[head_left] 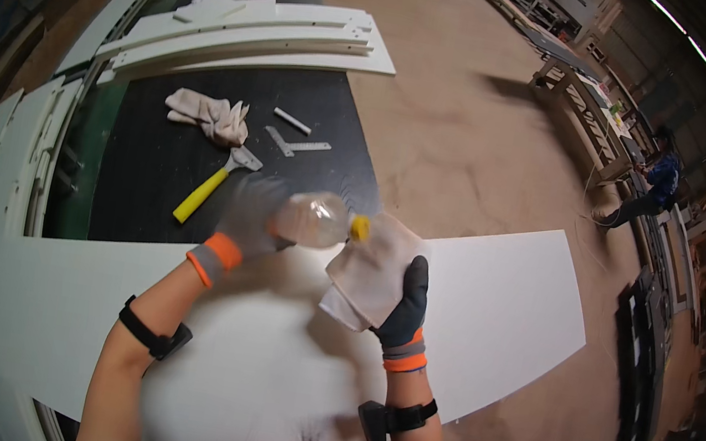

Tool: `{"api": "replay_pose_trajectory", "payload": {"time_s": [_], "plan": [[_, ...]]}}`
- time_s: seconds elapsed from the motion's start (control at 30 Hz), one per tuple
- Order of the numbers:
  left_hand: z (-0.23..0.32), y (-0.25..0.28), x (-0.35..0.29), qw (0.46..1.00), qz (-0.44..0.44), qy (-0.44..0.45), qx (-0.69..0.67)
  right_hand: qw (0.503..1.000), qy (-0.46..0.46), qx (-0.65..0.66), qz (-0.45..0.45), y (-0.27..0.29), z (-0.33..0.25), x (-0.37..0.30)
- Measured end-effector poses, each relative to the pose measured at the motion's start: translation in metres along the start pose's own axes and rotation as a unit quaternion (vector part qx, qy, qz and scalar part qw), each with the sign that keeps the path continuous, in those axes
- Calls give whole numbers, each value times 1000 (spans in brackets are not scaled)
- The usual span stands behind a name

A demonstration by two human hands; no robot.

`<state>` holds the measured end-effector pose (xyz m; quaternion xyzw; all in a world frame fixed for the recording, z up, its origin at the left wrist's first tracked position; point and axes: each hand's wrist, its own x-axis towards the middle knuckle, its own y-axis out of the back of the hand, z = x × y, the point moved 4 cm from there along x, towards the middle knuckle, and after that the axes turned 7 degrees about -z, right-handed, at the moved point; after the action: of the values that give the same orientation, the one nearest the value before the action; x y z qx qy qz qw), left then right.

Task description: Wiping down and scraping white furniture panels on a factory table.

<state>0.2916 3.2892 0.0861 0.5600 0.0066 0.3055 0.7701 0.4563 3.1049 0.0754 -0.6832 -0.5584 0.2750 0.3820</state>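
Observation:
Gloved in grey with an orange cuff, my left hand [254,216] is closed around a clear plastic bottle [316,220]. The bottle lies tilted on its side, its yellow cap [359,227] pointing right at a pale cloth [378,266]. My right hand [407,308], in a dark glove, grips that cloth from its right side, thumb on top. Both hands are above a large white panel [255,371]. The left hand is smeared by motion, and its fingers behind the bottle are partly hidden.
On the black board [162,144] lie a crumpled glove [208,114], a yellow-handled scraper [208,188], a metal square [296,145] and a short white stick [292,121]. White strips [243,41] are stacked behind. A person [655,181] is beside a workbench [590,96] at the far right.

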Motion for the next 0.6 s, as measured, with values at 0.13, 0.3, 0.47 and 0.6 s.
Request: {"api": "replay_pose_trajectory", "payload": {"time_s": [0.13,0.3,0.47,0.6], "plan": [[-59,-26,-4,966,55,89,-236,979,-16,-194,60,23,5,-4],[-99,-37,-27,870,118,184,-442,443,51,-892,70,21,81,17],[-104,-40,-49,888,157,209,-380,476,-75,-854,-196,6,114,36],[-116,-63,-54,894,158,276,-316,515,-15,-857,-6,80,10,50]]}}
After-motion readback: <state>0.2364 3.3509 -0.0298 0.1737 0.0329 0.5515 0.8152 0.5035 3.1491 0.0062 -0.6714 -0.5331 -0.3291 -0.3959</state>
